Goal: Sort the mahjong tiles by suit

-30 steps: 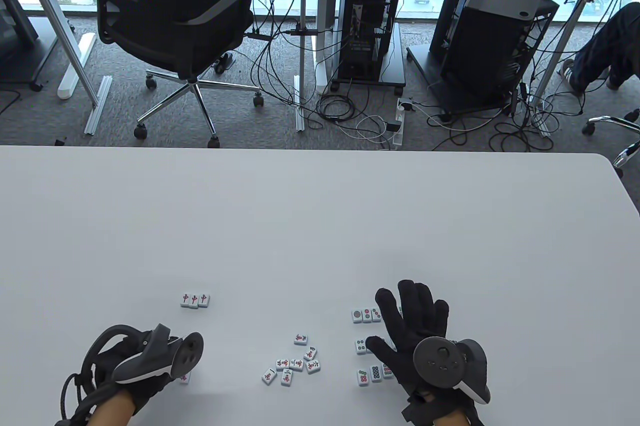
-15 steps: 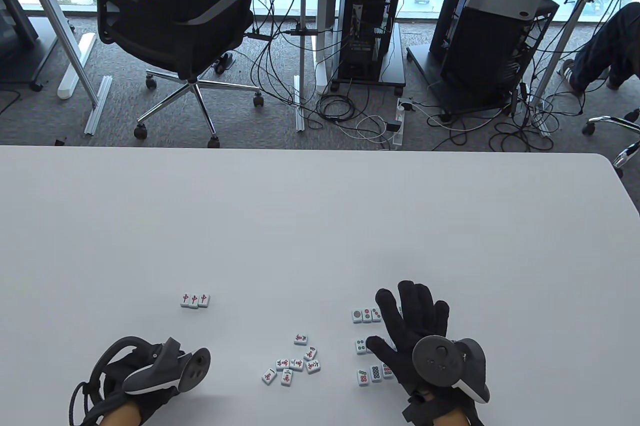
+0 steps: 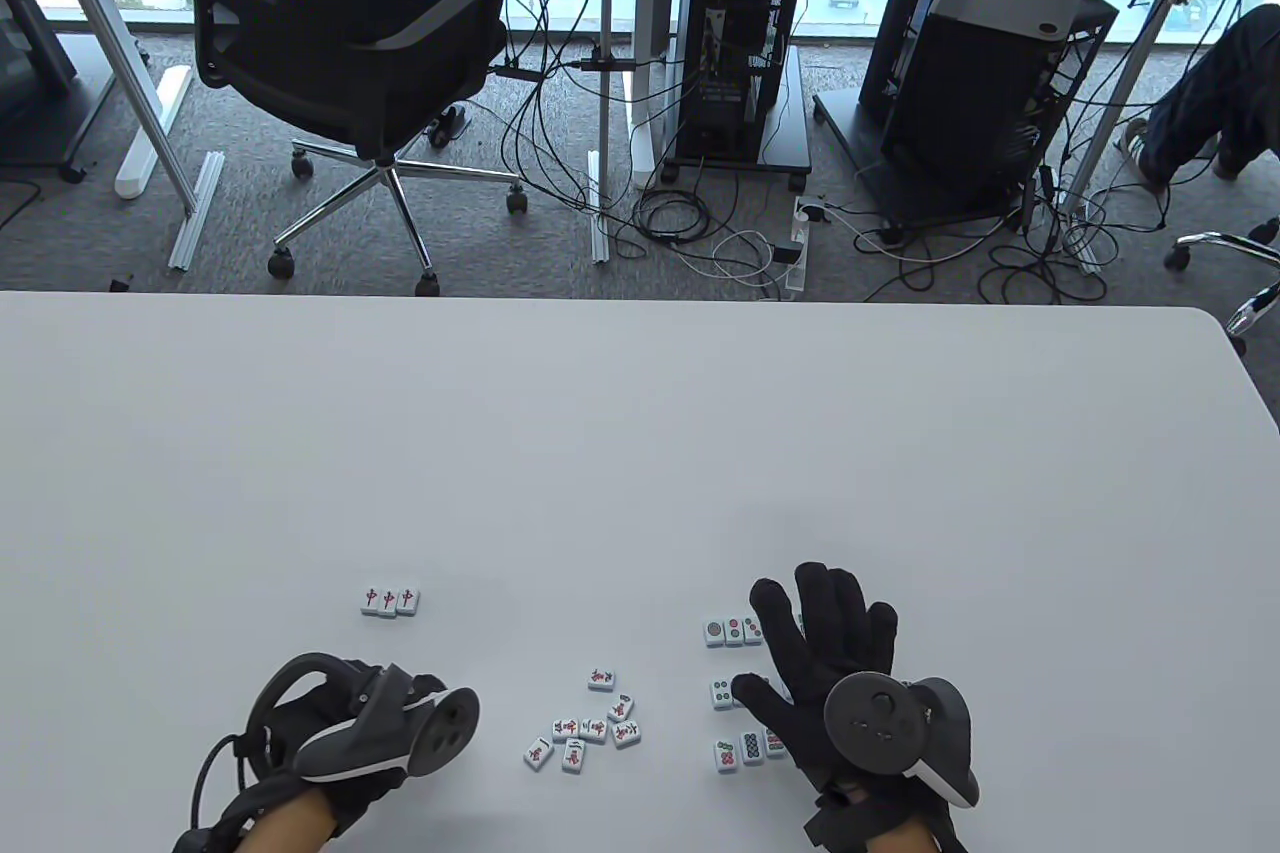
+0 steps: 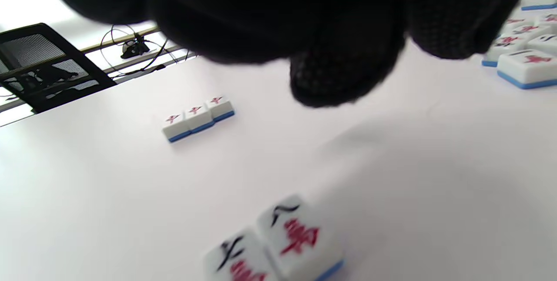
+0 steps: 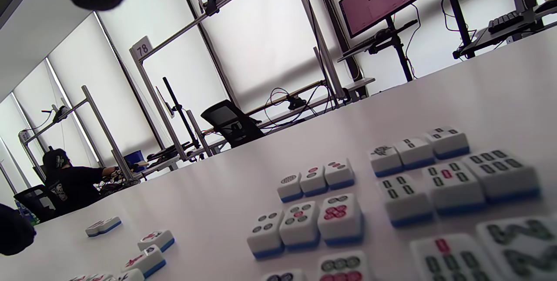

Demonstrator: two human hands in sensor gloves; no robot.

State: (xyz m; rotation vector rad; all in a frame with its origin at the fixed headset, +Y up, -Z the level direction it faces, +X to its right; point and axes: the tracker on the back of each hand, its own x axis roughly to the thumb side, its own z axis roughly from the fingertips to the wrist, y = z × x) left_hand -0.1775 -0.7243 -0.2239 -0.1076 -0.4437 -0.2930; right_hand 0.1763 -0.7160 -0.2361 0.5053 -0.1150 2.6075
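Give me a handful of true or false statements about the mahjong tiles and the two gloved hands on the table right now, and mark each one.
1. Three red-character tiles sit side by side in a row. True.
2. The right hand is clenched in a fist. False: its fingers are spread out flat.
3. The loose cluster of tiles lies between the two hands. True.
4. The left hand rests on the row of three. False: it is nearer the table's front edge, apart from them.

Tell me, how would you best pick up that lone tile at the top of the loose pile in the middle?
Probably from above, pinching the two long sides of the lone tile. It lies flat, face up, with bare table around it. The left hand is nearest.
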